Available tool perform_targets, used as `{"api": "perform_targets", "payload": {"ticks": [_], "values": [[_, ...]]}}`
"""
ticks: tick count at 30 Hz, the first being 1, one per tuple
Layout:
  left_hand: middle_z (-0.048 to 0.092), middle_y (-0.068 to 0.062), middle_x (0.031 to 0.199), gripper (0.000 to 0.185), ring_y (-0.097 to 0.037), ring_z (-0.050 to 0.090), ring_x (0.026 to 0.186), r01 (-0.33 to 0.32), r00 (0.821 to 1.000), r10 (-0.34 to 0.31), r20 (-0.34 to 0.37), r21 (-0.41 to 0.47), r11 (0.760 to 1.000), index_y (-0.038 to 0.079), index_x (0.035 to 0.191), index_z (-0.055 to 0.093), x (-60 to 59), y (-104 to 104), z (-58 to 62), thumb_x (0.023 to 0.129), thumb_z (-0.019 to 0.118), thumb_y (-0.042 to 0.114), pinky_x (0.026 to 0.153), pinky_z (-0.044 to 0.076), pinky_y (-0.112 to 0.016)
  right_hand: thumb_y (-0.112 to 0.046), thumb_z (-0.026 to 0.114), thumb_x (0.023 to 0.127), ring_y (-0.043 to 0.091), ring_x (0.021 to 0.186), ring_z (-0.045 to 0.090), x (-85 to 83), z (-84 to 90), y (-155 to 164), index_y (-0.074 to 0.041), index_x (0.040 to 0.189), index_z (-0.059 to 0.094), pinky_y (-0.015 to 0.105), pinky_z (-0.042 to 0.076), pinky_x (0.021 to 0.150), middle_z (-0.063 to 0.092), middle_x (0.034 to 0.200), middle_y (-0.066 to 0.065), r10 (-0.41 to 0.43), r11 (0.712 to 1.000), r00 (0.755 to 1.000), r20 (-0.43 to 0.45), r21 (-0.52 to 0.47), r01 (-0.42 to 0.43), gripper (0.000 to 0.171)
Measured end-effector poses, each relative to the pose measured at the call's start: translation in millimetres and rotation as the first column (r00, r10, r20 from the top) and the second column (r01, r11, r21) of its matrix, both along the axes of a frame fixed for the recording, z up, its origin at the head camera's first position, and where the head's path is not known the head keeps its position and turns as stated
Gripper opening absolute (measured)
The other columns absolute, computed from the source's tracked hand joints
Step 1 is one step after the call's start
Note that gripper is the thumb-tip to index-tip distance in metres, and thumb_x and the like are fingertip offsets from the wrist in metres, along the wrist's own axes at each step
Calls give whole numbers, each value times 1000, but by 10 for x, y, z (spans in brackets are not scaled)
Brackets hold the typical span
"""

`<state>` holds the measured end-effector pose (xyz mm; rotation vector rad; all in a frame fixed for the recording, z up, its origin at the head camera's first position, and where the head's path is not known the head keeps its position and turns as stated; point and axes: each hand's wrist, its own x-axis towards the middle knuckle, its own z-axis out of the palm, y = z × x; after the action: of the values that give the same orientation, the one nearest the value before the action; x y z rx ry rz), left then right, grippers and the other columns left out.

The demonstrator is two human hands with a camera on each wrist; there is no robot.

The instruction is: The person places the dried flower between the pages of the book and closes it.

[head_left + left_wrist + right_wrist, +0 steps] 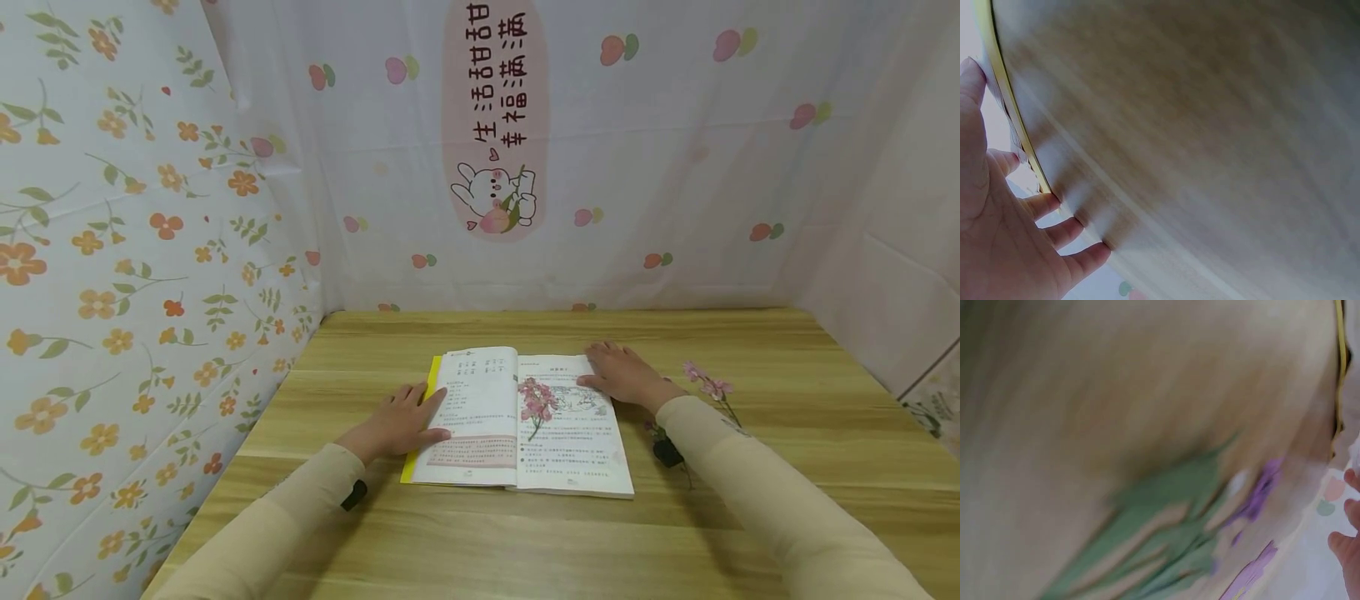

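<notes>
A: Where do we have room? The open book (517, 421) lies near the middle of the wooden surface (787, 467), a little left of centre, with bare wood in front of it, behind it and wide on the right. The flowered curtain (112, 292) closes off the left edge of the surface, and the pink curtain with the rabbit print (495, 192) hangs along the back edge.

B: And our hands? Our left hand (401, 421) lies flat with relaxed fingers, resting at the book's left edge, fingertips on the left page, right by the yellow cover edge (420, 425). The left wrist view shows the fingers (1054, 203) spread against that yellow edge (1016, 119).

A: Our right hand (622, 375) rests flat on the upper right corner of the right page, fingers stretched out, gripping nothing.

B: A pressed pink flower sprig (536, 404) lies on the right page close to the spine, between our two hands and touched by neither.

A: To the right of the book, just past our right wrist, a loose flower stem (712, 392) lies on the surface. The right wrist view is blurred; we only make out green leaves (1160, 537) and purple petals (1260, 487) on the wood.
</notes>
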<state>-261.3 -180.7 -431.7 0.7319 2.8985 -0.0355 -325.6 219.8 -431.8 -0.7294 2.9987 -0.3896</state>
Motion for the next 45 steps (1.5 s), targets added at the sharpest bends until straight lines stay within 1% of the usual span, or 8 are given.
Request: {"api": "perform_targets", "payload": {"ticks": [9,19,24,29,34,37,40,45], "values": [[31,-22,150,79,-41,32,134,8,1000,-8,-11,-13,1000,14,155,27,10,3,-2,95,44,63,100,35,-58,-32,73,89,45,124,46,6,44,-54,4,139,47,56,37,99,50,136,27,-139,954,990,37,-264,144,67],[31,-23,149,77,-42,32,134,14,1000,-14,-14,4,1000,13,154,29,13,8,13,95,45,61,100,34,-59,-46,61,94,39,110,57,96,178,2,3,148,31,46,51,86,50,130,29,-204,726,915,349,-573,381,79],[30,-23,150,78,-42,31,135,9,1000,-9,-1,-1,1000,13,155,27,9,9,8,95,45,61,100,33,-59,-47,51,99,31,105,62,182,212,45,7,148,26,38,52,84,49,133,30,-176,589,838,516,-627,510,77],[30,-23,150,79,-42,31,135,2,1000,-2,4,3,1000,13,155,27,10,5,-1,95,46,62,101,33,-59,-48,40,103,17,93,60,310,261,61,9,150,18,27,52,80,49,128,26,-49,465,809,586,-703,538,77],[30,-23,150,79,-42,30,135,-5,1000,5,8,15,1000,13,155,27,18,5,-1,95,47,61,101,32,-60,-45,37,103,9,77,59,484,329,-23,9,150,17,22,51,70,59,99,5,151,231,782,605,-790,567,74],[30,-24,150,77,-43,30,135,-1,1000,1,1,25,1000,13,154,29,20,6,0,95,48,59,101,32,-61,-40,33,106,9,77,64,590,355,-122,7,145,24,22,52,70,64,92,1,272,120,762,587,-807,579,62],[31,-24,149,77,-43,31,135,2,1000,-2,-4,26,1000,13,154,29,20,10,5,95,47,59,101,32,-61,-34,30,107,10,80,66,703,366,-248,4,137,35,23,53,71,67,93,0,286,127,763,579,-812,569,49],[31,-24,149,77,-44,31,134,7,1000,-7,-2,37,999,12,154,30,29,12,23,95,48,59,100,32,-61,-31,39,107,10,81,63,869,334,-475,6,136,41,25,51,70,66,96,0,120,276,821,558,-813,512,48]]}}
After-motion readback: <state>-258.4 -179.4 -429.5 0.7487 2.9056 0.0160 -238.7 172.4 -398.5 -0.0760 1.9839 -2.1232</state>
